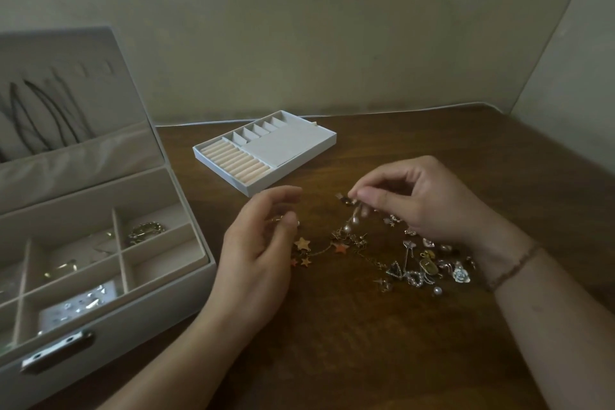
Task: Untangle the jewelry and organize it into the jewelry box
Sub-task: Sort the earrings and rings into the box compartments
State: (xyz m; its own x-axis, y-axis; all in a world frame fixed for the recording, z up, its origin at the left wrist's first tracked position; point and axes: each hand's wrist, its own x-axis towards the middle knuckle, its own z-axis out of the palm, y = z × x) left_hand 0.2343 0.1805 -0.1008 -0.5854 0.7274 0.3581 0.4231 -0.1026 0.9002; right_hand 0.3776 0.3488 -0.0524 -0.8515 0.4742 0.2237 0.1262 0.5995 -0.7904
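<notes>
A tangled heap of jewelry (pixel 416 263) lies on the dark wooden table (pixel 349 343), with star charms, pearls, hearts and small pendants. My right hand (pixel 429 200) pinches a dangling pearl chain (pixel 352 216) and lifts its top end off the heap. My left hand (pixel 259 243) hovers to the left, its thumb and fingers pinching a small gold piece (pixel 283 219). The open white jewelry box (pixel 186 289) stands at the left; its compartments hold a gold chain (pixel 146 230) and small silver pieces (pixel 86 301).
A removable white tray (pixel 299 146) with pink ring rolls and small cells lies behind the hands. Dark cords hang in the box's raised lid (pixel 66 103). Walls close in behind the table and at the right.
</notes>
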